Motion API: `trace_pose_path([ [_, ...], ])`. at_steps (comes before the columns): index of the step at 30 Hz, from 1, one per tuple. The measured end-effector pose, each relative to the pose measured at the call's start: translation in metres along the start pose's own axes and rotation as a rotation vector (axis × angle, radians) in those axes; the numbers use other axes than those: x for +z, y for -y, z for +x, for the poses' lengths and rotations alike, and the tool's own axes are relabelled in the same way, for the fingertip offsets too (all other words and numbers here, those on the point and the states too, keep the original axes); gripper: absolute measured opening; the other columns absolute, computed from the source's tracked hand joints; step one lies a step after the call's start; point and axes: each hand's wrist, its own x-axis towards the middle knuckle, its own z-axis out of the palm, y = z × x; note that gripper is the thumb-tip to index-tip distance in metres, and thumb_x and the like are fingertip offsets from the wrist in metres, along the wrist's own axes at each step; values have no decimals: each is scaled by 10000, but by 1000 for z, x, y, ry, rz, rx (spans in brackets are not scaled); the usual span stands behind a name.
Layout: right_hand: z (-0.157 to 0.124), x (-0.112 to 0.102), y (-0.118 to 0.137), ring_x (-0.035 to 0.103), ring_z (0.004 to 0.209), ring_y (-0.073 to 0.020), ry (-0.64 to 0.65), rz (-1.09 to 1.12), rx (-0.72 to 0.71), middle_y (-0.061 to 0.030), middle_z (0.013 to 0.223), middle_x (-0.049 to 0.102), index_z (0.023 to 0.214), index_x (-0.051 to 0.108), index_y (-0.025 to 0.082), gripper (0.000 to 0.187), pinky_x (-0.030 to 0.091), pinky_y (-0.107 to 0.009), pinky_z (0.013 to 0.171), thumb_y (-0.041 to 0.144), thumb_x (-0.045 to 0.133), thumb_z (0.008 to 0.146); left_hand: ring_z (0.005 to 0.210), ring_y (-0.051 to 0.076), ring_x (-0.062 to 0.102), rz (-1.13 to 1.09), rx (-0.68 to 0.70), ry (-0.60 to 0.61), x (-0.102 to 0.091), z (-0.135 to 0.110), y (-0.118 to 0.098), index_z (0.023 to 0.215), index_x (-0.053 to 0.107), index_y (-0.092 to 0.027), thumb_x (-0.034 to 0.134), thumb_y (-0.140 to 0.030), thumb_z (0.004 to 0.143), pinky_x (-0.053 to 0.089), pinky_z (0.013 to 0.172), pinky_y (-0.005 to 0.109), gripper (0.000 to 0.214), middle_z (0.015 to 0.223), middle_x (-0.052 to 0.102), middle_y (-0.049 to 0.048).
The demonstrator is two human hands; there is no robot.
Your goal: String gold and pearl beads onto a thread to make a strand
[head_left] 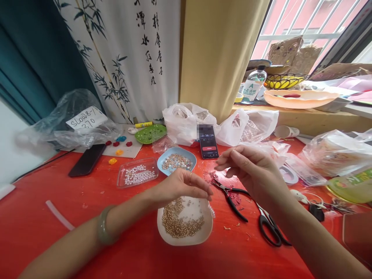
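My left hand (pixel 190 186) reaches over the cream bowl (pixel 186 241), its fingertips pinched together. From just below those fingertips hangs a short string of white pearl beads (pixel 212 210), at the bowl's right rim. Small gold beads (pixel 181 221) fill much of the bowl, with a few pale ones among them. To the right and a little higher, my right hand (pixel 247 164) is raised with thumb and fingers pinched. Whatever lies between them is too fine to make out. Below it are black-handled pliers (pixel 232 199) and black-handled scissors (pixel 270 228).
Behind the bowl stand a blue dish (pixel 177 159) of mixed beads and a clear tray (pixel 138 176) of white pearls. A lit phone (pixel 208 143) leans against plastic bags (pixel 186 124). A dark phone (pixel 87 160) lies left, near a green leaf-shaped dish (pixel 150 134).
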Motion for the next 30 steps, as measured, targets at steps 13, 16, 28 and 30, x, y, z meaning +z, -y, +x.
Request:
trace_pose_path([
  [13,19,-22,-9,600,569,-45,-277,273,56,5,622,636,726,657,154,82,492,-75,534,231,637,710,558,96,574,-210,-173,-190,-1,6,10,697,668,-123,672,-175,615,432,638,272,98,676,641,34],
  [16,21,-24,-13,608,580,-49,-304,290,41,3,623,641,713,651,152,72,499,-77,548,220,630,717,585,81,567,-220,-160,-188,-4,7,11,751,673,-128,661,-167,636,426,643,253,122,745,654,46],
  [28,27,-31,-22,607,576,-52,-390,279,53,11,622,626,692,640,157,69,506,-94,551,219,627,717,627,99,581,-163,-237,-157,-10,8,15,834,670,-152,680,-197,618,425,643,262,221,783,673,65],
  [30,28,-34,-21,602,564,-46,-422,287,42,15,615,622,686,641,156,66,500,-82,532,211,625,719,584,82,561,-128,-235,-174,-13,8,16,826,672,-145,681,-215,619,427,631,256,219,769,673,68],
])
